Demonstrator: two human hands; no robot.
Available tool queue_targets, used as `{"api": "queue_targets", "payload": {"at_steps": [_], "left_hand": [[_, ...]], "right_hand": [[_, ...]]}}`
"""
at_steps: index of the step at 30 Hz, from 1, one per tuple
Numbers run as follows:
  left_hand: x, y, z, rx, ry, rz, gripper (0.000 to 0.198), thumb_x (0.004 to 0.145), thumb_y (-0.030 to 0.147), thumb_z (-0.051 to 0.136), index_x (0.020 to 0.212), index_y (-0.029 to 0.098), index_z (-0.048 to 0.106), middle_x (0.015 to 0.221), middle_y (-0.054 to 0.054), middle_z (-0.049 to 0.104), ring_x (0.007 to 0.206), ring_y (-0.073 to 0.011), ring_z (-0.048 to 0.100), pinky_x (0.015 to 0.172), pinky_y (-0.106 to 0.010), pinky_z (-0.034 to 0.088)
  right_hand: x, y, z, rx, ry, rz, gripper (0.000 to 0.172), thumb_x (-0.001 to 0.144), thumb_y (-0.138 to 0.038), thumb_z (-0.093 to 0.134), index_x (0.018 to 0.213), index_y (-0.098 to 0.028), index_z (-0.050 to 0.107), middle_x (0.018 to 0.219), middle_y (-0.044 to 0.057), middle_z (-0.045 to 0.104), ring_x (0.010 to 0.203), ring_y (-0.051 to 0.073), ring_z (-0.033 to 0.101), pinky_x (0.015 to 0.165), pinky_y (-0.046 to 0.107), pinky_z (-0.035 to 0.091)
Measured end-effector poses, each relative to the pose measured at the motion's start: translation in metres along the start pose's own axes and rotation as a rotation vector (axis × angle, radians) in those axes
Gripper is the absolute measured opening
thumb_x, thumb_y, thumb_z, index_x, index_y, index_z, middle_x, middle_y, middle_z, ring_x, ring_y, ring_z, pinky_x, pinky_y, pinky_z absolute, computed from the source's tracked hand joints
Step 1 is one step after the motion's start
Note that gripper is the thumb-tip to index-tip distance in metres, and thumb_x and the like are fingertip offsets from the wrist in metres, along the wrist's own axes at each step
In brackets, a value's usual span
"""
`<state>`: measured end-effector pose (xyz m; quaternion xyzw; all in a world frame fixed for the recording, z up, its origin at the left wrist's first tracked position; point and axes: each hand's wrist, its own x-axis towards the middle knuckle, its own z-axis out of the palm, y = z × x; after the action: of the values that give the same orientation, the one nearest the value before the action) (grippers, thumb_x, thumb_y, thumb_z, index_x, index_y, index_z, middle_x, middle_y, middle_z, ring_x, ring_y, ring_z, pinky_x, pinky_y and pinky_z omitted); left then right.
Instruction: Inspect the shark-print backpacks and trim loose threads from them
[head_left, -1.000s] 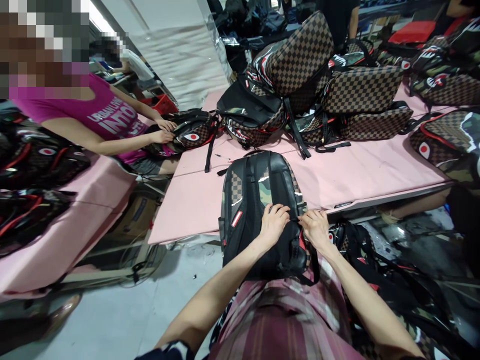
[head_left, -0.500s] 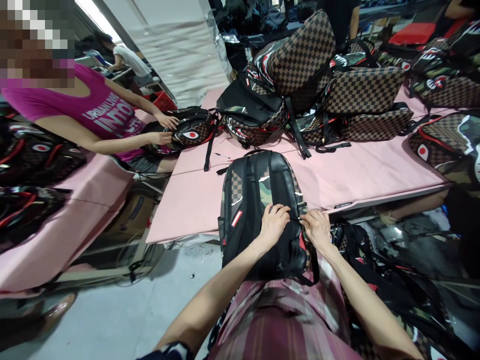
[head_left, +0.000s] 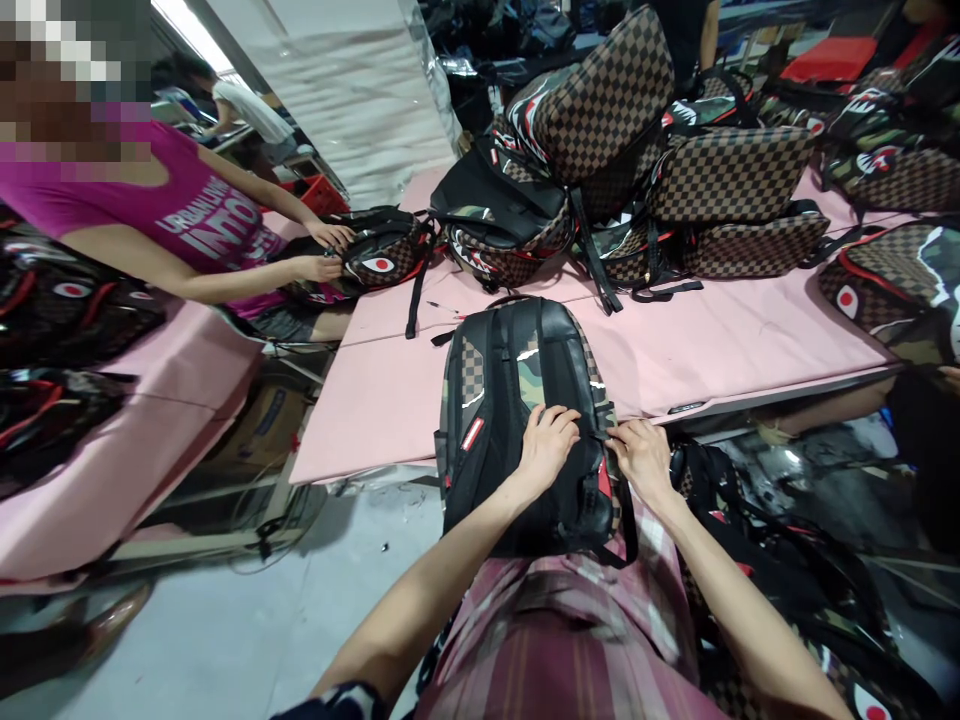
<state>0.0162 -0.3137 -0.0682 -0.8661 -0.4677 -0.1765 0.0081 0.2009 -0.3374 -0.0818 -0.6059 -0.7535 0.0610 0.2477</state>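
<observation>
A backpack (head_left: pixel 504 430) in black, brown check and camouflage lies in front of me with its strap side up. Its far part rests on the pink table and its near end reaches my lap. My left hand (head_left: pixel 551 440) lies on the back panel with its fingers stretched out and a little apart. At the backpack's right edge my right hand (head_left: pixel 641 455) is closed in a pinch, fingertips by a small dark tab. What exactly sits between those fingers is too small to make out. A red-and-white label (head_left: pixel 472 434) shows on the left strap.
Several checked backpacks (head_left: pixel 607 100) are piled at the back of the pink table (head_left: pixel 360 400). To the left, a person in a pink shirt (head_left: pixel 217 220) handles another bag (head_left: pixel 386 255). More bags (head_left: pixel 795 560) lie low on my right. A second pink-covered table (head_left: pixel 172 410) stands left.
My right hand has shifted slightly right, away from the backpack's edge, still pinched. My left hand stays in place on the back panel. The view has tilted a little.
</observation>
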Motion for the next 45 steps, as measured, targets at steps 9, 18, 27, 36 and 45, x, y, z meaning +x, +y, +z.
{"api": "queue_targets", "payload": {"at_steps": [9, 18, 27, 36, 45], "left_hand": [[0.000, 0.000, -0.001, -0.001, 0.001, 0.002, 0.007, 0.084, 0.021, 0.053, 0.084, 0.022, 0.059, 0.113, 0.003, 0.062, 0.110, -0.0196, 0.048, 0.100, -0.045, 0.030], [-0.001, -0.001, 0.001, -0.023, 0.000, -0.009, 0.008, 0.083, 0.019, 0.054, 0.084, 0.022, 0.061, 0.114, 0.000, 0.062, 0.111, -0.0208, 0.048, 0.100, -0.046, 0.030], [-0.002, -0.002, 0.000, -0.033, 0.017, -0.006, 0.007, 0.084, 0.021, 0.053, 0.083, 0.023, 0.059, 0.114, 0.003, 0.061, 0.111, -0.0193, 0.048, 0.101, -0.045, 0.029], [-0.002, -0.003, -0.001, -0.063, 0.012, -0.009, 0.008, 0.084, 0.021, 0.053, 0.083, 0.022, 0.061, 0.114, 0.000, 0.062, 0.111, -0.0203, 0.048, 0.102, -0.045, 0.029], [-0.002, -0.003, -0.001, -0.054, 0.014, -0.005, 0.007, 0.083, 0.020, 0.054, 0.083, 0.022, 0.060, 0.114, 0.001, 0.061, 0.111, -0.0199, 0.048, 0.101, -0.045, 0.030]], "right_hand": [[-0.006, -0.007, -0.002, -0.165, -0.043, -0.094, 0.014, 0.082, -0.023, 0.057, 0.092, -0.021, 0.066, 0.083, 0.005, 0.062, 0.082, 0.020, 0.047, 0.072, 0.034, 0.025], [-0.002, -0.028, -0.005, -0.294, -0.097, -0.137, 0.018, 0.084, -0.014, 0.048, 0.084, -0.019, 0.065, 0.082, 0.009, 0.060, 0.081, 0.022, 0.045, 0.070, 0.036, 0.024], [-0.014, -0.018, -0.005, -0.223, -0.065, 0.018, 0.011, 0.083, -0.025, 0.055, 0.086, -0.022, 0.065, 0.080, 0.006, 0.060, 0.081, 0.020, 0.048, 0.069, 0.033, 0.026], [-0.015, -0.013, 0.001, -0.156, -0.063, 0.012, 0.011, 0.084, -0.025, 0.054, 0.082, -0.022, 0.065, 0.079, 0.004, 0.060, 0.079, 0.018, 0.049, 0.067, 0.031, 0.027], [-0.015, -0.013, 0.004, -0.157, -0.026, -0.018, 0.011, 0.084, -0.024, 0.055, 0.087, -0.021, 0.065, 0.081, 0.004, 0.061, 0.081, 0.020, 0.049, 0.069, 0.031, 0.028]]}}
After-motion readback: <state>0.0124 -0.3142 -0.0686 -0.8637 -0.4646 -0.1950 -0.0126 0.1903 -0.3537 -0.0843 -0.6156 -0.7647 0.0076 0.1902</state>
